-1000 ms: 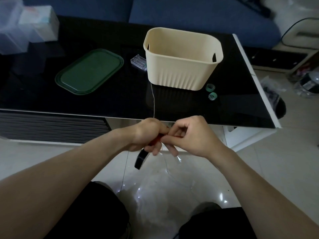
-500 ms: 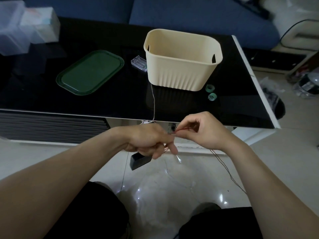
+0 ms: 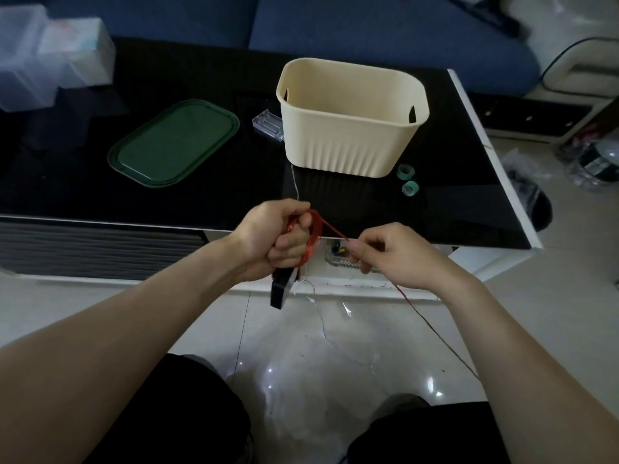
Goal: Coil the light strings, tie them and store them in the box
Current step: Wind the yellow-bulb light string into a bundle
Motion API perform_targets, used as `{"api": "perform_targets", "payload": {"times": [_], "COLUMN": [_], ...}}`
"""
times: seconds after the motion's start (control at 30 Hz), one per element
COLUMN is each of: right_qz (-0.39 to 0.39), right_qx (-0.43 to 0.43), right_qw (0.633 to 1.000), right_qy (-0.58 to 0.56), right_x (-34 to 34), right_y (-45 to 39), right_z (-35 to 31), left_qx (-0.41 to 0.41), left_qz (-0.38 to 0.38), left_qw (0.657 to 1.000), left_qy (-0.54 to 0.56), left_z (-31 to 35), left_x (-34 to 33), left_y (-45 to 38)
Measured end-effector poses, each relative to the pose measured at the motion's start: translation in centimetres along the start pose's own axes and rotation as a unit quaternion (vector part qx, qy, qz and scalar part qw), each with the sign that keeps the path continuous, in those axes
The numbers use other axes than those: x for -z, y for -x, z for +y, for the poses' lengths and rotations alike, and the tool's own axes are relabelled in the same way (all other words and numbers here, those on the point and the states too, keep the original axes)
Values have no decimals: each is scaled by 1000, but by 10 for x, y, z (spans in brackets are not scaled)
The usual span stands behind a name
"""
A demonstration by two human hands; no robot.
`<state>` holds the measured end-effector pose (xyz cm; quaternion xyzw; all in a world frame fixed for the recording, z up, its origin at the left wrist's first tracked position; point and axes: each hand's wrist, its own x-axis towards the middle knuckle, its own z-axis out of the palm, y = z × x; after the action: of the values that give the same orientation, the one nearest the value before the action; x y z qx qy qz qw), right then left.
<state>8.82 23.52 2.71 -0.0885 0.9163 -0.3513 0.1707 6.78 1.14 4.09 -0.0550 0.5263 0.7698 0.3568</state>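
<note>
Just off the near edge of the glossy black table, the left hand grips a small coil of thin red light-string wire, a black block hanging half hidden below its fingers. The right hand pinches the wire's loose run, which trails thinly toward the near right and fades against the floor. The ribbed cream plastic box stands farther back on the table, its inside bottom hidden by its near wall.

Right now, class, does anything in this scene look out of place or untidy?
Yes. A thin pale wire trails across the black table and over its near edge, and the red wire hangs loose from the right hand towards the floor, uncoiled.
</note>
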Motion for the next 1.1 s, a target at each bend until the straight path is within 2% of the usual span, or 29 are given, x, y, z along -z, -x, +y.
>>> {"api": "perform_targets", "payload": {"times": [0.1,0.2,0.3,0.57,0.7,0.8,0.87,0.97,1.1], "right_qz": [-43,-86,-115,-219,-245,-201,-126,-40,36], "right_qx": [-41,-70,-85,8,63,94,110,120,102], "right_qw": [997,988,988,974,967,973,979,982,985], "right_qy": [41,106,63,56,12,-62,-114,-138,-137], "right_x": [-2,-4,-6,-19,-27,-27,-27,-26,-21], "right_y": [1,1,4,12,19,23,23,20,15], "right_z": [6,8,4,-32,-44,-49,-47,-40,-29], "left_qx": [-51,-97,-107,-96,-26,49,88,122,118], "left_qz": [55,103,115,54,4,-51,-131,-234,-244], "left_qw": [993,980,978,981,999,996,977,950,938], "left_qy": [92,136,138,162,37,-62,-141,-168,-216], "left_z": [5,8,10,12,4,-5,-11,-14,-13], "left_x": [5,11,12,-1,-1,0,-1,0,-2], "left_y": [-3,-6,-6,4,2,1,2,4,3]}}
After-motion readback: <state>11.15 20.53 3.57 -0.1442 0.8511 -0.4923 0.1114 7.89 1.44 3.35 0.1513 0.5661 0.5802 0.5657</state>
